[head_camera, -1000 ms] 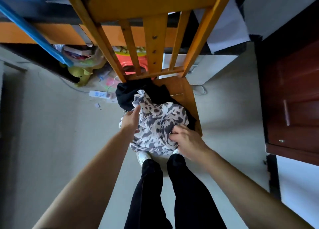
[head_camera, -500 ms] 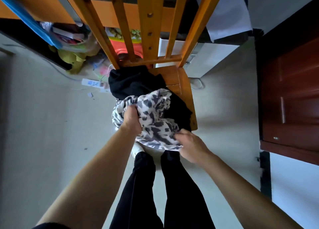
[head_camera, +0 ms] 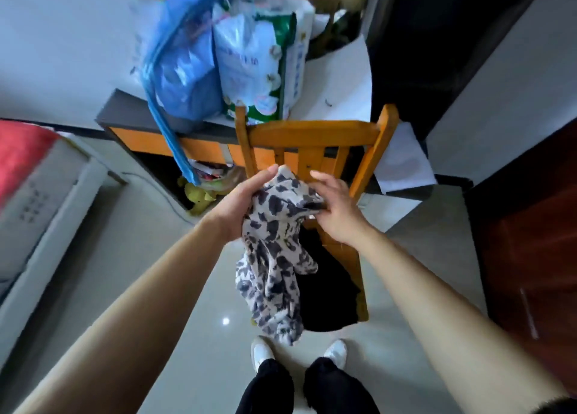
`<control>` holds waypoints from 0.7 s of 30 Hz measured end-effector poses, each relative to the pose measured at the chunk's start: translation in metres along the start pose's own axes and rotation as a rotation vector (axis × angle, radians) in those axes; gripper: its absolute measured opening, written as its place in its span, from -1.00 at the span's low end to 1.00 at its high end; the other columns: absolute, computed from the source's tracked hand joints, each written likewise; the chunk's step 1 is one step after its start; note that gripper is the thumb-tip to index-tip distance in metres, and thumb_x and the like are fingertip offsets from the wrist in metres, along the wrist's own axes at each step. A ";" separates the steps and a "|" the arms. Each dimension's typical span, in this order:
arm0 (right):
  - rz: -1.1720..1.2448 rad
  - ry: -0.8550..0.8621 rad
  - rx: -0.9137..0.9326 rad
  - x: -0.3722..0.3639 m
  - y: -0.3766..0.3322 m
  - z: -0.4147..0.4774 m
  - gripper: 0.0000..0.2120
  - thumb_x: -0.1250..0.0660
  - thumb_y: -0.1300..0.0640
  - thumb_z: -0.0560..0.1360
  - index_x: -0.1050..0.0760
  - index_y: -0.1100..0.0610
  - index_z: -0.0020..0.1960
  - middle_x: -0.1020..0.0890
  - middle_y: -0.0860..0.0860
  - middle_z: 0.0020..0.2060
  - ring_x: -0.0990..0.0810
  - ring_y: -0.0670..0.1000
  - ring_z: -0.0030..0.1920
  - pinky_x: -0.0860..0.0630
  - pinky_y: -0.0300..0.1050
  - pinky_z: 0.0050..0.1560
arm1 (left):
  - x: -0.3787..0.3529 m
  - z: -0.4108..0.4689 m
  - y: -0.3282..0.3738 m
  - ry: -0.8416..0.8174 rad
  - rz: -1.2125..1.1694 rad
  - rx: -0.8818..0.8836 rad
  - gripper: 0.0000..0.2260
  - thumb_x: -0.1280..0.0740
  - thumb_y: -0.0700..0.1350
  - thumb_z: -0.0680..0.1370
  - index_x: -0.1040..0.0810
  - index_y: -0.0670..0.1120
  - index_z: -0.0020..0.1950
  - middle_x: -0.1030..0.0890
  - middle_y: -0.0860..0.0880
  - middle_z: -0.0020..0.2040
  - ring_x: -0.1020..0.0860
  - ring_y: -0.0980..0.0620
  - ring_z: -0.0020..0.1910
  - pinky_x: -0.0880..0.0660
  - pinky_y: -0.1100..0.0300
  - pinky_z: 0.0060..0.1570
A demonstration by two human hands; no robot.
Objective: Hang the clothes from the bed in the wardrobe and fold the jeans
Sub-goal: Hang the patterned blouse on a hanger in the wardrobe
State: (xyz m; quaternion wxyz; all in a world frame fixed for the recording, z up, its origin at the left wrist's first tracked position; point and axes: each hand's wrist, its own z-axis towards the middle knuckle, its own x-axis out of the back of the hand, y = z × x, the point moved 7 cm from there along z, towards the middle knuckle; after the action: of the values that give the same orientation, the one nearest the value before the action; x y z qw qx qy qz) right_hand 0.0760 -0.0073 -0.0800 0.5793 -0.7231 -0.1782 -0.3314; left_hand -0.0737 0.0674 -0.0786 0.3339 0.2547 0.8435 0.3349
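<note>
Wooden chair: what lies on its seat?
A black garment covers most of the seat. The hanging spotted garment hides its left edge; anything beneath it is unseen.

You have lifted the spotted garment off the chair; your left hand and right hand now hold its top, leaving the black garment uncovered on the seat.

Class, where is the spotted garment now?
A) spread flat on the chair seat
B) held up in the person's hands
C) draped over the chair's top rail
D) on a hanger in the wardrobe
B: the left hand and right hand both hold the spotted garment, which dangles in front of the chair.
</note>
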 end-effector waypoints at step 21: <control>0.194 -0.222 0.330 0.053 -0.288 0.015 -0.64 -0.12 0.01 0.66 -0.59 0.23 0.07 -0.63 0.21 0.04 -0.55 0.18 0.12 -0.38 -0.02 0.05 | 0.059 -0.353 -0.018 1.433 0.286 -0.430 -0.74 -0.13 -0.34 0.55 -0.48 -0.17 -0.29 -0.49 -0.04 -0.39 -0.43 0.10 -0.45 -0.36 0.32 -0.51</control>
State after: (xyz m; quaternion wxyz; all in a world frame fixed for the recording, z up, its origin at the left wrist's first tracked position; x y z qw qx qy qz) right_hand -0.0665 0.0768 0.1619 0.6959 -0.6642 -0.2222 -0.1586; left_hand -0.3746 -0.0447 0.0797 -0.2995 0.0112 0.7290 0.6154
